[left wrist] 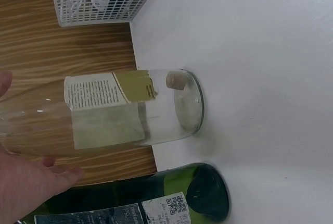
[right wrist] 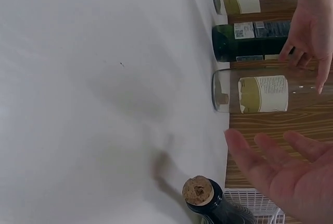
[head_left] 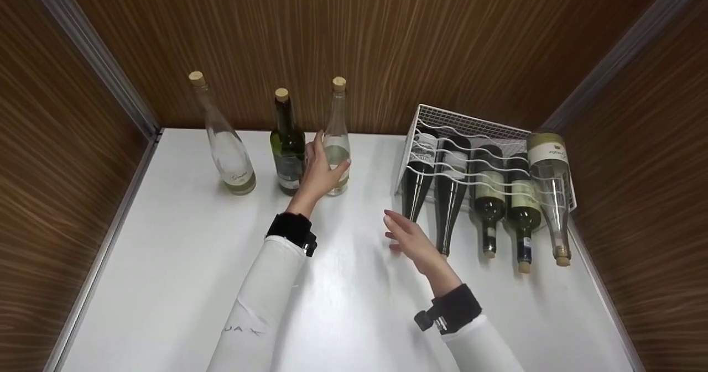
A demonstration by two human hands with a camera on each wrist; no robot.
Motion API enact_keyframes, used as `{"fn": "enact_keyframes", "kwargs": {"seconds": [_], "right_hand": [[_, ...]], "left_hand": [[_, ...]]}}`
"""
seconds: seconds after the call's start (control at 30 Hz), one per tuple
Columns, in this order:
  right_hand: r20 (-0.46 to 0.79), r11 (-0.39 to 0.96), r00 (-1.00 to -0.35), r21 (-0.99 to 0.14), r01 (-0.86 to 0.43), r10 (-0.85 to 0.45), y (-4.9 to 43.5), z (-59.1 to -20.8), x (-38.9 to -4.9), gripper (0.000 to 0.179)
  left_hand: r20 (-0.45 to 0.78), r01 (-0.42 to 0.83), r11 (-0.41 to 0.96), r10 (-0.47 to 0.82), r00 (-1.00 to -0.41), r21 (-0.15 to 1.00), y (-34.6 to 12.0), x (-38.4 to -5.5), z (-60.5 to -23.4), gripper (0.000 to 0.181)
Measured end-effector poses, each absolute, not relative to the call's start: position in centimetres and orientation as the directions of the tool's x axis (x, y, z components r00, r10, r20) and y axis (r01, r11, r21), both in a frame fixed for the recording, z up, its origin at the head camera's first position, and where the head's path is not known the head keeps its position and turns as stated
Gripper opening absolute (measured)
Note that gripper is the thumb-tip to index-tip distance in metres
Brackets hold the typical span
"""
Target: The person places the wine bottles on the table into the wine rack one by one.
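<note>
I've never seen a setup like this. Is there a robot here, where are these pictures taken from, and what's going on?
No robot here: these are a person's two bare hands, with black bands at the wrists. The wide picture comes from a camera on the person's head, looking down; the others come from cameras on the left and right wrists.

On the white table stand three corked bottles: left to right, a clear bottle, a green bottle and a second clear bottle. Beside them, a white wire rack holds four dark bottles and a third clear bottle, necks towards the person.

The left hand has thumb and fingers on either side of the second clear bottle; whether it grips firmly, I can't tell. The right hand is open and holds nothing.
</note>
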State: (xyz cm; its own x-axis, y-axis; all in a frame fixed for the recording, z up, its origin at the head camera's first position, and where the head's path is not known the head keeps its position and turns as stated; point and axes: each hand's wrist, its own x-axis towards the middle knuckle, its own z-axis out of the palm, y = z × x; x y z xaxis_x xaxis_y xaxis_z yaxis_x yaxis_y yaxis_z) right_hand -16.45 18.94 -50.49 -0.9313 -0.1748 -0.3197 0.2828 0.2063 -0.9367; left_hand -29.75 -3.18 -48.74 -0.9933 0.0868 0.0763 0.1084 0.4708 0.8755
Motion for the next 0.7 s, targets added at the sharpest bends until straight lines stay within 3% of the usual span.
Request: {"fn": "enact_keyframes", "kwargs": {"seconds": [0.43, 0.7], "right_hand": [[-0.324, 0.111, -0.914, -0.946, 0.305, -0.245, 18.44, -51.52, -16.35, 0.075], [-0.346, 0.081, -0.916, -0.938, 0.337, -0.204, 18.45, -51.80, -16.42, 0.087]], "left_hand": [[0.130, 0.138, 0.412, 0.046, -0.990, 0.901, -2.42, -30.23, -48.86, 0.078], [0.147, 0.159, 0.474, 0.063, -0.987, 0.866, -2.18, -30.13, -48.97, 0.084]]}}
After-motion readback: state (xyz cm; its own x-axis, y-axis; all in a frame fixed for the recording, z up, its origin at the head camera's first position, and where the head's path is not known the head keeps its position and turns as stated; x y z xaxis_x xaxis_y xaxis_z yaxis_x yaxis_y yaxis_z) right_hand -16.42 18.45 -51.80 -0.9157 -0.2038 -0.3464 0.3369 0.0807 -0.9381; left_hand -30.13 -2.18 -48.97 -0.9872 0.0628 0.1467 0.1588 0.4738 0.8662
